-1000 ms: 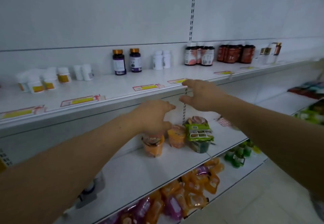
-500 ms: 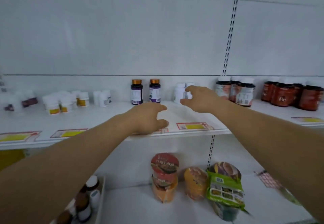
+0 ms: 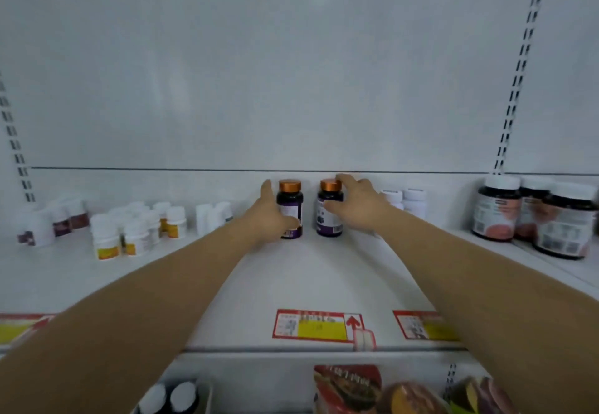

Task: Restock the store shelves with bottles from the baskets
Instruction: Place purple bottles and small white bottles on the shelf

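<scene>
Two dark purple bottles with copper caps stand upright at the back of the white shelf (image 3: 311, 277). My left hand (image 3: 267, 214) wraps round the left purple bottle (image 3: 291, 201), thumb across its label. My right hand (image 3: 355, 204) grips the right purple bottle (image 3: 329, 219), fingers over its cap and side. A basket corner with bottle tops (image 3: 171, 399) shows at the bottom edge, below the shelf.
Small white bottles with yellow labels (image 3: 136, 232) crowd the shelf's left part. Two white bottles (image 3: 403, 200) stand just right of my right hand. Large dark jars with white lids (image 3: 531, 216) fill the far right. Price tags (image 3: 316, 326) line the front edge; snack packs (image 3: 348, 387) sit on the shelf below.
Both hands reached from the shelf's front to its back and closed round the two purple bottles. The view moved closer and higher on the shelf.
</scene>
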### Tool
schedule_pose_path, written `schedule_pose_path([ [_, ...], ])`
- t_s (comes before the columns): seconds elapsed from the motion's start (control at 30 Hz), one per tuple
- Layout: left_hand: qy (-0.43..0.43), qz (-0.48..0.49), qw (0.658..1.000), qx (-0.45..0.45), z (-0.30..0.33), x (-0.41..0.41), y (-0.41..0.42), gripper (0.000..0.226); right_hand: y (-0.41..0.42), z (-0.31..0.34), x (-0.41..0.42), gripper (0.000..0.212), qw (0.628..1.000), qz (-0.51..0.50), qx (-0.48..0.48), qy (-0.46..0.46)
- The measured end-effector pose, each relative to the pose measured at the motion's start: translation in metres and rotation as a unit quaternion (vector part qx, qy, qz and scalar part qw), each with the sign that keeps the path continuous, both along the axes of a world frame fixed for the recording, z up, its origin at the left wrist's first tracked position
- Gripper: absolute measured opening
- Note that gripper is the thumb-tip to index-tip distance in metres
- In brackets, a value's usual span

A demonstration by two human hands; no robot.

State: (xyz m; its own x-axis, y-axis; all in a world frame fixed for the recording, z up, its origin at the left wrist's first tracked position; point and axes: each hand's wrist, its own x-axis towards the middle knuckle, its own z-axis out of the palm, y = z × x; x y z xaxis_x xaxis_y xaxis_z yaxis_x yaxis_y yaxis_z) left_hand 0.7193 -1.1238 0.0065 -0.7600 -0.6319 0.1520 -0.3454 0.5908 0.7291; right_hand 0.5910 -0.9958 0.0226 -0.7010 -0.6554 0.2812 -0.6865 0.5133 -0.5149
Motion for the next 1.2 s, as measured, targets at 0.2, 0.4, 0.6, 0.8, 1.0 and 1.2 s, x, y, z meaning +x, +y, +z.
schedule_pose_path([
  [0.2, 0.016, 0.026, 0.999, 0.016, 0.011, -0.019, 0.001, 0.061, -0.016, 0.006, -0.014, 0.049, 0.997, 0.033, -0.058, -0.046],
  [0.4, 0.063, 0.010, 0.993, 0.101, 0.010, -0.006, 0.020, 0.050, -0.003, 0.006, -0.016, 0.045, 0.980, 0.091, -0.117, -0.135],
  [0.6, 0.164, -0.043, 0.959, 0.227, 0.013, 0.006, 0.040, 0.035, 0.007, 0.012, -0.014, 0.039, 0.918, 0.093, -0.288, -0.257],
  [0.8, 0.233, -0.064, 0.917, 0.317, 0.006, 0.017, 0.053, 0.026, 0.016, 0.018, 0.006, 0.010, 0.798, 0.131, -0.383, -0.445],
  [1.0, 0.244, -0.087, 0.862, 0.436, 0.005, 0.024, 0.054, 0.042, 0.016, 0.010, 0.012, 0.017, 0.792, 0.204, -0.367, -0.443],
  [1.2, 0.269, -0.118, 0.865, 0.406, 0.000, 0.026, 0.055, 0.017, 0.018, 0.004, 0.013, 0.026, 0.794, 0.210, -0.387, -0.420],
])
